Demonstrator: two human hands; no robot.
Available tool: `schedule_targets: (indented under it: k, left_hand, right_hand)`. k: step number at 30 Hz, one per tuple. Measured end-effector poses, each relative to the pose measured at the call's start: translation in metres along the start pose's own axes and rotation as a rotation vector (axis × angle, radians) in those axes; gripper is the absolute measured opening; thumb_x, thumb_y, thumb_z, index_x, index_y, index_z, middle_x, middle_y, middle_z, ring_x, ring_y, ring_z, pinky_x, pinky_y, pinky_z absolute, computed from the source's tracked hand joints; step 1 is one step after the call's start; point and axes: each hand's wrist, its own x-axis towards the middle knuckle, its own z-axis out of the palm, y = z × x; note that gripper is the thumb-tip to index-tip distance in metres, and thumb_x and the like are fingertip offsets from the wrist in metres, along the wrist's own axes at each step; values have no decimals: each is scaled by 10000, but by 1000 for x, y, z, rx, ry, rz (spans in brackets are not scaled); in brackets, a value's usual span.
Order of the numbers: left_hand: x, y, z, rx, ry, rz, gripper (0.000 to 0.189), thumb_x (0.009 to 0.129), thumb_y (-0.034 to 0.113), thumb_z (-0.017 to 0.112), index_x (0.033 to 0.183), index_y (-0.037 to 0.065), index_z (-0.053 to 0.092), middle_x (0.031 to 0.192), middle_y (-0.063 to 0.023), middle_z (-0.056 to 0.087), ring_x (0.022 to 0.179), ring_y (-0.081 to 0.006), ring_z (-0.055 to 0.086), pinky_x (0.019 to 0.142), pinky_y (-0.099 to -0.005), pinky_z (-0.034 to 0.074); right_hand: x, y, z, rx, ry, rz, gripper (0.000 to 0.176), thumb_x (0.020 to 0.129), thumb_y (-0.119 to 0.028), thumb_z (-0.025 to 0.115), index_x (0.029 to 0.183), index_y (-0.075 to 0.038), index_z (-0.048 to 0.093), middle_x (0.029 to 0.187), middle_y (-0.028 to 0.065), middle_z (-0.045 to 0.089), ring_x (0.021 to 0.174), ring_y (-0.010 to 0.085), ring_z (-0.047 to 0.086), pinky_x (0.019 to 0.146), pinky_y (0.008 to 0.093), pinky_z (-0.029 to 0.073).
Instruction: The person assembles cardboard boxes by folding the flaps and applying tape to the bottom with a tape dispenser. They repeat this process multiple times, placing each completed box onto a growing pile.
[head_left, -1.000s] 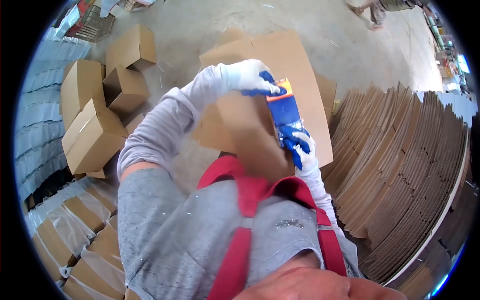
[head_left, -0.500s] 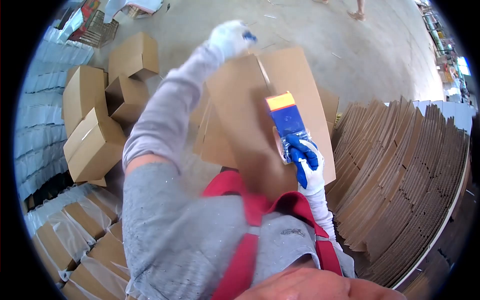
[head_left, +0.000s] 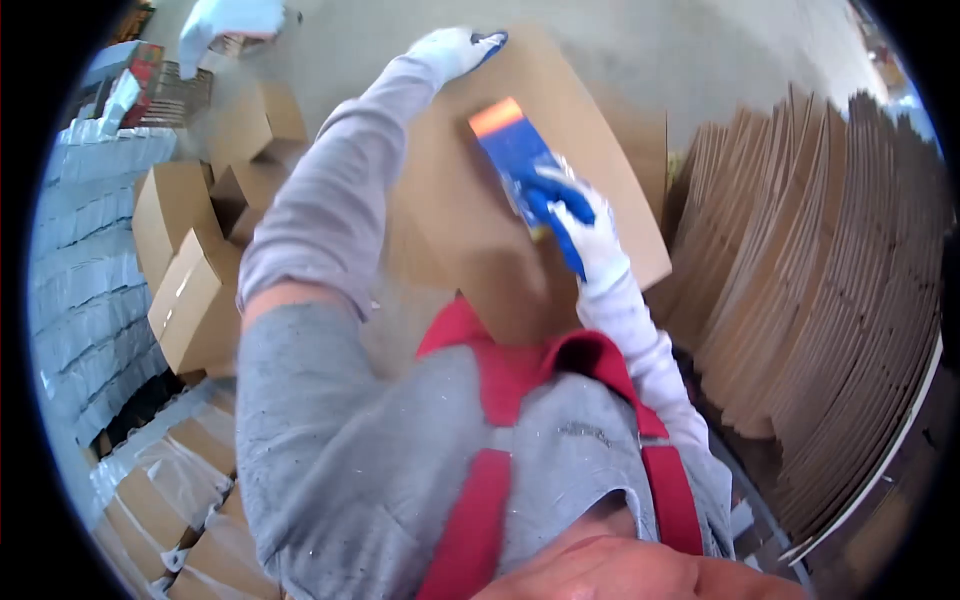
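Observation:
A large cardboard box (head_left: 560,120) stands in front of me, its flat top facing up. My left hand (head_left: 455,52), in a white glove with blue fingers, reaches to its far edge, with the fingertips curled on the cardboard. My right hand (head_left: 582,220), gloved alike, is wrapped round a blue tape dispenser (head_left: 518,150) with an orange front end. The dispenser lies over the middle of the box top, tilted toward the upper left. Its lower part is hidden by my fingers.
Several cardboard boxes (head_left: 195,300) stand on the floor at left, beside plastic-wrapped white stacks (head_left: 95,240). Plastic-covered cartons (head_left: 150,500) are at lower left. A long row of flattened cardboard (head_left: 800,300) fills the right side.
My right hand has moved the tape dispenser forward and left over the box top. My left hand, blurred in motion before, now rests at the box's far edge.

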Motion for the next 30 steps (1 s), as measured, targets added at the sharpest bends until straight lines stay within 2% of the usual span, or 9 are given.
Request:
schedule_targets:
  k: [4,8,13,16,17,20,25,27,30]
  left_hand:
    - [4,-6,15,61,74,30,698,851,667,362,1221,110,562,1206,-156,586,1151,-332,519,967,-430,399]
    - [-19,17,-2,56,235,42,530,900,497,437,1119,47,610,1115,-172,624,1008,-340,596,877,-435,456]
    - [-79,62,16,337,657,207,600,816,593,497,1186,128,577,1145,-147,593,1086,-328,529,922,-451,402]
    - [-219,134,70,77,268,839,685,642,449,719,1248,190,531,1253,-173,468,1164,-421,404,952,-577,306]
    - [-254,150,89,111,-4,844,791,709,462,670,1401,214,377,1477,-204,244,1349,-495,165,1058,-671,32]
    - [-265,169,117,10,169,733,562,808,205,534,1360,195,428,1433,-209,319,1341,-469,218,1063,-647,106]
    - [-242,144,89,-200,70,865,599,780,227,606,1353,190,433,1421,-161,355,1354,-369,259,1091,-549,181]
    - [-197,100,69,-888,3,792,586,795,284,640,1335,165,445,1330,-138,467,1297,-297,370,1072,-465,277]
    - [-112,23,-2,-49,626,336,502,832,415,597,1240,131,534,1254,-133,526,1194,-318,466,988,-430,381]
  right_hand:
    - [-152,3,-67,-369,-60,43,241,818,-128,615,1044,-48,640,1194,127,591,1063,306,578,925,411,434]
    - [-324,45,-106,227,115,307,276,743,-177,694,982,-41,672,1095,187,628,1064,348,580,936,415,432]
    - [-262,78,-82,-48,44,325,241,792,-123,602,1013,-58,672,1020,145,653,997,318,603,886,371,456]
    - [-230,65,-70,-33,45,238,247,796,-103,579,1018,-53,674,1011,141,656,965,314,612,854,361,468]
    - [-224,58,-67,-102,55,225,252,794,-93,572,1019,-43,672,1000,139,660,949,308,617,837,358,474]
    - [-208,63,-65,334,243,526,238,854,-138,574,1040,-17,661,957,131,673,876,229,636,790,323,485]
    - [-183,104,-81,-381,-108,496,271,851,-193,565,1065,-51,652,1027,138,668,952,260,640,838,322,477]
    - [-165,49,-86,-537,-316,447,291,828,-209,562,1077,-88,653,1051,131,655,977,301,621,853,350,475]
    - [-134,36,-88,-674,-407,447,342,810,-311,552,1063,-109,661,1064,147,642,958,323,616,836,393,479]
